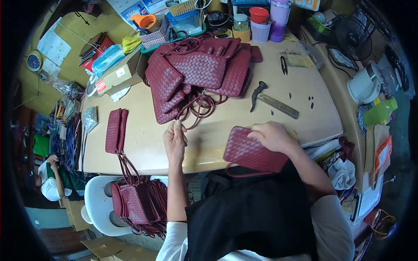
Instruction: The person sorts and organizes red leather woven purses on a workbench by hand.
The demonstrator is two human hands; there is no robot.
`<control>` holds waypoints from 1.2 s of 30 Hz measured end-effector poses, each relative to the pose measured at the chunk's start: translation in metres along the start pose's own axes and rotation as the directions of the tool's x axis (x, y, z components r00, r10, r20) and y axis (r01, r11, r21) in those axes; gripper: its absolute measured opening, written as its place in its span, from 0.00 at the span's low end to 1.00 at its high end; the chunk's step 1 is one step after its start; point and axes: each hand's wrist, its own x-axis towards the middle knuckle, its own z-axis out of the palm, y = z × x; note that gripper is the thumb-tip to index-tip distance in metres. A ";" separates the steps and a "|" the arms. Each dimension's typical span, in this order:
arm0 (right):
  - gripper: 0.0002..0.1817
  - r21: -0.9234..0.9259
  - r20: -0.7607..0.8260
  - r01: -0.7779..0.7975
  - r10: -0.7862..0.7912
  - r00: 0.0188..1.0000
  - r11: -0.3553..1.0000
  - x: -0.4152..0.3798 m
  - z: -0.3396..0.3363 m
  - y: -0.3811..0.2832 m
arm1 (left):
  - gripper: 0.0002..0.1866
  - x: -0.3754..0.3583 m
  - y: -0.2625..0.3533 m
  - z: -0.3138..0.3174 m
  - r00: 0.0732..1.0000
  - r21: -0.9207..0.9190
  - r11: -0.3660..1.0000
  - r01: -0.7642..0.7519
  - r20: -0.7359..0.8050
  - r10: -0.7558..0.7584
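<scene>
My right hand (271, 138) grips the upper edge of a woven dark red pouch (246, 150), which is tilted over the table's front edge with its strap hanging below. My left hand (176, 138) is raised at the front of the table, fingers pinched together at the end of a thin red cord (191, 126); what exactly sits between the fingertips is too small to tell. Behind it lies a heap of woven red pouches (196, 69) with coiled straps (202, 104). Two more pouches (116, 130) lie on the left of the table, straps hanging over the edge.
A hammer (277, 106), a pointed metal tool (258, 93) and black snips (284, 65) lie right of the heap. A white chair (98, 204) holds many pouches. Cups, a purple bottle (278, 21) and a carton (122, 74) line the back. Another person (53, 182) is at far left.
</scene>
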 end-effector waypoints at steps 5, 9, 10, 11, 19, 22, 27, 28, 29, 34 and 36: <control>0.13 0.043 0.021 0.203 -0.204 0.979 0.978 -0.001 -0.003 -0.018 | 0.18 -0.028 0.001 0.070 0.921 -0.045 0.971 -0.233 0.311 0.235; 0.12 0.058 0.048 0.167 -0.170 0.984 0.984 0.004 -0.008 -0.019 | 0.19 -0.030 -0.001 0.062 0.937 0.036 0.995 -0.091 0.342 0.073; 0.12 0.054 0.018 0.112 -0.113 0.993 0.992 0.002 -0.008 -0.011 | 0.20 -0.028 -0.005 0.054 0.970 -0.012 0.996 -0.089 0.228 0.090; 0.12 0.052 -0.005 0.063 -0.063 0.998 0.997 0.002 -0.006 -0.005 | 0.16 -0.026 -0.013 0.039 0.940 -0.145 0.986 0.086 0.340 -0.032; 0.17 0.630 -0.495 0.154 0.241 0.835 0.761 0.033 0.057 -0.003 | 0.34 -0.081 0.006 0.085 0.777 -0.487 0.873 -0.011 0.546 0.314; 0.14 0.534 -0.446 0.105 0.174 0.878 0.839 0.037 0.068 -0.001 | 0.24 -0.085 0.020 0.060 0.782 -0.098 0.971 0.216 0.613 -0.112; 0.08 0.381 -0.350 -0.015 0.160 0.923 0.924 0.006 0.024 0.014 | 0.28 -0.092 0.066 -0.074 0.999 0.362 0.932 -0.004 -0.034 0.018; 0.08 0.311 -0.384 -0.024 0.149 0.911 0.950 0.001 0.015 0.027 | 0.32 -0.089 0.086 -0.104 0.990 0.665 0.741 0.092 -0.143 0.005; 0.08 0.240 -0.420 -0.035 0.136 0.897 0.970 -0.001 0.007 0.041 | 0.33 -0.090 0.104 -0.115 0.922 0.819 0.572 0.055 -0.261 0.286; 0.10 -0.105 -0.595 -0.120 0.035 0.803 0.987 0.001 -0.009 0.079 | 0.34 -0.020 0.089 -0.210 0.870 0.875 0.068 0.478 -0.483 0.098; 0.12 -0.328 -0.640 -0.156 -0.097 0.762 0.932 0.002 -0.009 0.087 | 0.38 -0.011 0.066 -0.198 0.888 0.845 -0.301 0.442 -0.459 0.015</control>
